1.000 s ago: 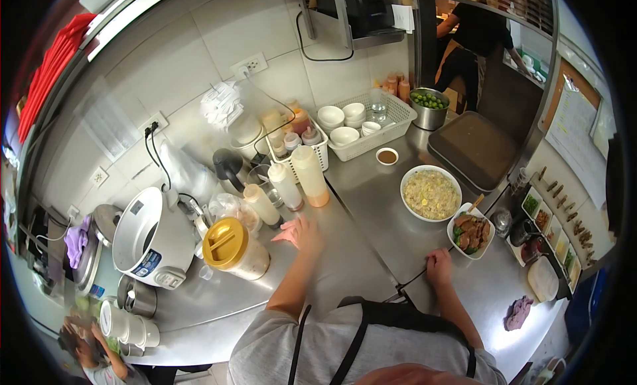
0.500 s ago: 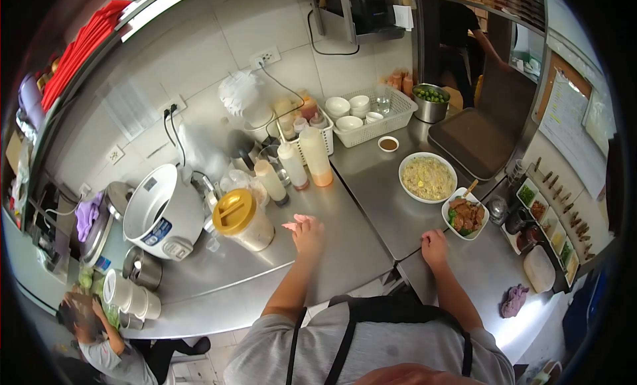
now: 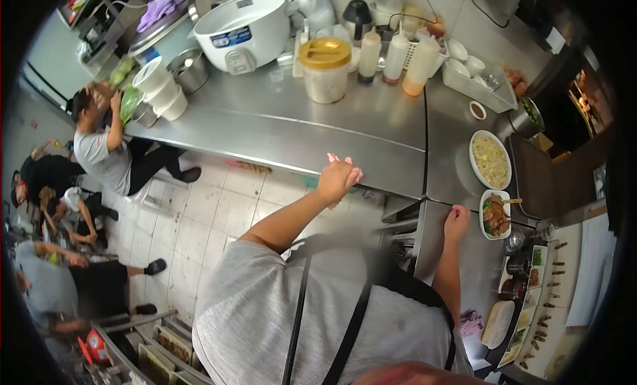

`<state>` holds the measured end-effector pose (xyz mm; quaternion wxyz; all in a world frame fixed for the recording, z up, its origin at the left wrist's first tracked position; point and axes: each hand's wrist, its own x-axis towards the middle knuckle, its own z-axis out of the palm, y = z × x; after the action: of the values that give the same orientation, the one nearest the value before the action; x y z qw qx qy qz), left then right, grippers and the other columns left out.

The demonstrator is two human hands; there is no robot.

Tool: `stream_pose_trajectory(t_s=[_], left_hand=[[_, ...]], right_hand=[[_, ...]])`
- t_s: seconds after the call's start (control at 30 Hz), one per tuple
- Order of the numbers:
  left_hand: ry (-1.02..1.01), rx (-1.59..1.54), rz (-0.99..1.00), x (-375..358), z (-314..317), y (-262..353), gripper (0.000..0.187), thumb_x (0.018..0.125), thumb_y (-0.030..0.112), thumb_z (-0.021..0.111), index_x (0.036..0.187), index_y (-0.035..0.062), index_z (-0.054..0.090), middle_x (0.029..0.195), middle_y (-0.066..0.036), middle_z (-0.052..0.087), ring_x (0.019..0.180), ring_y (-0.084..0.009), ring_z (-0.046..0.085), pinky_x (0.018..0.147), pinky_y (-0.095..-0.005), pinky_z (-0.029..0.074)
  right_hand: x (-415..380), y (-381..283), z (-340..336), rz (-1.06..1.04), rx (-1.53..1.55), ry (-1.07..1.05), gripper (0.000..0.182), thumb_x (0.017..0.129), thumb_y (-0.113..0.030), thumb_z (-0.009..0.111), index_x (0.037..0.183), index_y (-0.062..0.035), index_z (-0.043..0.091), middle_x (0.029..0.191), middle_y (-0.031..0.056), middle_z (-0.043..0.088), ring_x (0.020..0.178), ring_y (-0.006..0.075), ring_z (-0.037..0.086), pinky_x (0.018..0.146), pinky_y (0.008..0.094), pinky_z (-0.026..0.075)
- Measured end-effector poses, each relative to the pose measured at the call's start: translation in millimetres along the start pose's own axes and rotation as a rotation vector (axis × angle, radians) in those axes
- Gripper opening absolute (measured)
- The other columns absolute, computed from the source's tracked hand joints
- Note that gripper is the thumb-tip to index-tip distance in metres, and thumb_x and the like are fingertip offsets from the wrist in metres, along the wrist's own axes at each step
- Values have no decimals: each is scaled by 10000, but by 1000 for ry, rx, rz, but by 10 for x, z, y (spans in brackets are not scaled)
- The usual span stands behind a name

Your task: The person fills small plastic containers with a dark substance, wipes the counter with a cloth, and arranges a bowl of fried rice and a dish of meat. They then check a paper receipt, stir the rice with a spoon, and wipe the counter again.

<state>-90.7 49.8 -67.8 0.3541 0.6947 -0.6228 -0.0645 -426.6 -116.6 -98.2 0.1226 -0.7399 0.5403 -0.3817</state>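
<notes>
Resting left hand (image 3: pixel 337 178) on counter edge (image 3: pixel 279 160) | fingers loosely curled, empty | right hand (image 3: pixel 456 219) fisted

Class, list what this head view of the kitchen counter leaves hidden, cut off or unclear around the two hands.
Head view:
- Left hand: palm side hidden at the counter edge; any grip unclear.
- Right hand: fingers curl over the edge, underside hidden.
- Meat dish: ingredients too small to name.
- Yellow-lidded jar: contents unclear.

Steel counter (image 3: pixel 279 129) over pale tiled floor (image 3: pixel 219 212), perhaps dimly lit at right.
</notes>
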Motion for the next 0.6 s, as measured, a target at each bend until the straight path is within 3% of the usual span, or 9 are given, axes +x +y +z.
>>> stream_pose_trajectory(t_s=[0.1, 0.13, 0.33, 0.43, 0.47, 0.53, 0.6], left_hand=[[81, -387, -457, -164, -141, 115, 318, 870, 304, 362, 761, 42, 504, 660, -144, 517, 639, -300, 513, 646, -374, 407], [108, -395, -424, -230, -97, -9, 325, 877, 292, 349, 769, 20, 491, 675, -163, 523, 626, -276, 513, 584, -333, 411], [191, -462, -432, -388, -378, 26, 310, 870, 277, 369, 765, 11, 490, 647, -102, 507, 613, -185, 483, 594, -318, 410], [199, -604, -473, -418, -498, 42, 292, 870, 280, 390, 815, 10, 487, 700, -85, 513, 672, -149, 481, 620, -302, 410], [231, -617, -468, -416, -459, -41, 282, 870, 279, 396, 840, 13, 483, 732, -78, 518, 692, -139, 478, 629, -295, 410], [260, -725, -447, -415, -468, -162, 269, 870, 279, 405, 892, 19, 470, 800, -60, 517, 737, -119, 471, 654, -280, 411], [264, -915, -414, -371, -556, -221, 269, 870, 280, 413, 950, 27, 452, 873, -40, 507, 788, -100, 462, 685, -263, 411]], right_hand=[[-13, 101, 2, -33, -10, 20, 86, 694, -16, 502, 765, -31, 548, 798, 114, 525, 760, 270, 516, 679, 340, 418], [2, 113, 30, -45, -5, 27, 87, 696, -16, 502, 767, -30, 549, 795, 115, 525, 758, 269, 518, 676, 338, 421], [77, 300, 140, 69, 76, -21, 127, 736, -68, 520, 844, -17, 563, 850, 107, 559, 763, 230, 531, 707, 312, 419], [106, 147, 418, 136, 307, 7, 163, 763, -112, 525, 887, -12, 560, 880, 93, 564, 756, 192, 530, 701, 294, 423], [70, -214, 471, 92, 340, -80, 199, 792, -150, 514, 940, -20, 544, 856, 64, 550, 753, 147, 515, 694, 269, 422], [-121, -1072, 592, 200, 638, -501, 244, 809, -171, 505, 1005, -26, 513, 844, 45, 532, 756, 113, 498, 689, 250, 415], [-342, -1834, 741, 168, 845, -925, 332, 797, -148, 529, 1095, -30, 444, 869, 37, 515, 762, 101, 486, 697, 244, 419]])
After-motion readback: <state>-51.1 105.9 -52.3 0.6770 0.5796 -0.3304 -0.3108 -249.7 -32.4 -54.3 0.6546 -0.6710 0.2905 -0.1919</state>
